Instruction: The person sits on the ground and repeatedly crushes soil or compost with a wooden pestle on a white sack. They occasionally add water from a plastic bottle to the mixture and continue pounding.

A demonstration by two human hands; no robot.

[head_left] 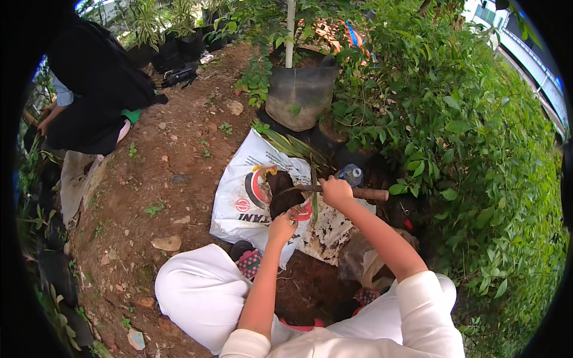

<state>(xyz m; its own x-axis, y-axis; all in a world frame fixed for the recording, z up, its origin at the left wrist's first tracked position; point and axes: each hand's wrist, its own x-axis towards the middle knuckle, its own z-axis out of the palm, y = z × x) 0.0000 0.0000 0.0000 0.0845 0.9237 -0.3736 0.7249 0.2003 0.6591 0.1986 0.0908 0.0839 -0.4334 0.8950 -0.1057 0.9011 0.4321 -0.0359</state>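
My right hand [337, 192] is closed round a sickle [371, 194] with a thick wooden handle. Its narrow, slightly curved blade points left across a dark brown clump [280, 185] that looks like soil. Below that clump my left hand [283, 227] has its fingers bent together at the lower edge; what they pinch is hidden. Underneath lies a white printed sack [230, 206], spread flat on the ground. A long green leaf [314, 179] stands beside the blade, and more long leaves [292, 146] lie along the sack's far edge.
A large grey planter bag [301, 95] holds a small tree behind the sack. A clear plastic bottle [351, 174] and a crumpled plastic bag [361, 256] lie to the right, near dense bushes [477, 167]. Stones [167, 243] dot the sloping soil. Another person [95, 89] crouches at far left.
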